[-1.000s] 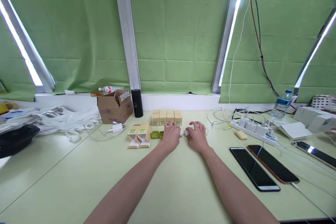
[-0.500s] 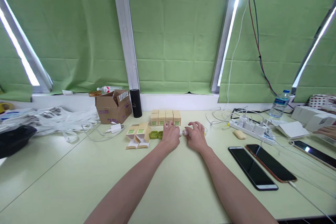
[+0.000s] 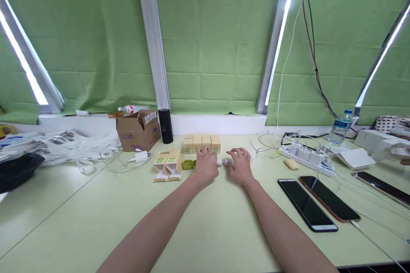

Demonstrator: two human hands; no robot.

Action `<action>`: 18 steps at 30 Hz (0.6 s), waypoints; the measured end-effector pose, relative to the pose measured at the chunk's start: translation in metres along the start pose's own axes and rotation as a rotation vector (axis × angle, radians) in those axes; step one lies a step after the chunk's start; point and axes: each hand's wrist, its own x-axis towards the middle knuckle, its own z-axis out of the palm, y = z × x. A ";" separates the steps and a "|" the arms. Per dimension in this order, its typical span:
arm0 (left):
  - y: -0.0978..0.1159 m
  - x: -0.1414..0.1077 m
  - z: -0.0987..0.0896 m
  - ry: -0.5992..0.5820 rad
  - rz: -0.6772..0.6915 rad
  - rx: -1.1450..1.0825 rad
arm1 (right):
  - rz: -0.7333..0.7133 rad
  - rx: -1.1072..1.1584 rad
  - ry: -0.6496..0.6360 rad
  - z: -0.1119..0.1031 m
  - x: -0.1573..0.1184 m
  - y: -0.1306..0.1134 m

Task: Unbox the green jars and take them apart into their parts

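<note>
My left hand (image 3: 206,165) reaches over a row of small items, fingers bent and a little apart. It covers most of a second green square container (image 3: 194,164), beside another green container (image 3: 187,164). A small white piece (image 3: 219,162) shows at its right edge; whether the hand grips it is hidden. My right hand (image 3: 240,166) curls around another small white piece (image 3: 227,161), thumb side against it. Just behind stand several small tan boxes (image 3: 201,143) in a block. Two opened tan boxes (image 3: 167,164) with flaps out lie to the left.
A cardboard box (image 3: 137,131) and a black cylinder (image 3: 165,126) stand at the back left, near a white charger (image 3: 141,156). To the right are a power strip (image 3: 307,157) with cables, phones (image 3: 307,204), a water bottle (image 3: 340,128) and another person's hand (image 3: 405,162).
My left hand has shifted slightly left, covering more of the second green container. More of the white piece at my right hand shows. The other person's hand at far right has moved.
</note>
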 end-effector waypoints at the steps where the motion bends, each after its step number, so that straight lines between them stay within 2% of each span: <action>1: -0.005 -0.004 -0.006 0.020 -0.005 -0.007 | 0.019 0.019 0.038 -0.001 0.000 0.001; 3: -0.019 -0.013 -0.019 0.093 -0.021 -0.044 | 0.071 0.064 0.127 -0.001 0.002 0.002; 6: -0.048 -0.032 -0.036 0.287 -0.063 -0.072 | 0.143 0.134 0.245 -0.003 0.007 0.001; 10: -0.081 -0.058 -0.046 0.469 -0.117 -0.081 | 0.178 0.161 0.293 -0.003 0.020 -0.008; 13: -0.091 -0.070 -0.043 0.508 -0.145 -0.088 | 0.157 0.062 0.186 0.000 0.034 -0.015; 16: -0.091 -0.074 -0.038 0.495 -0.142 -0.082 | 0.094 -0.084 0.012 0.006 0.052 -0.019; 18: -0.089 -0.075 -0.036 0.485 -0.135 -0.073 | 0.048 -0.113 -0.049 0.010 0.065 -0.020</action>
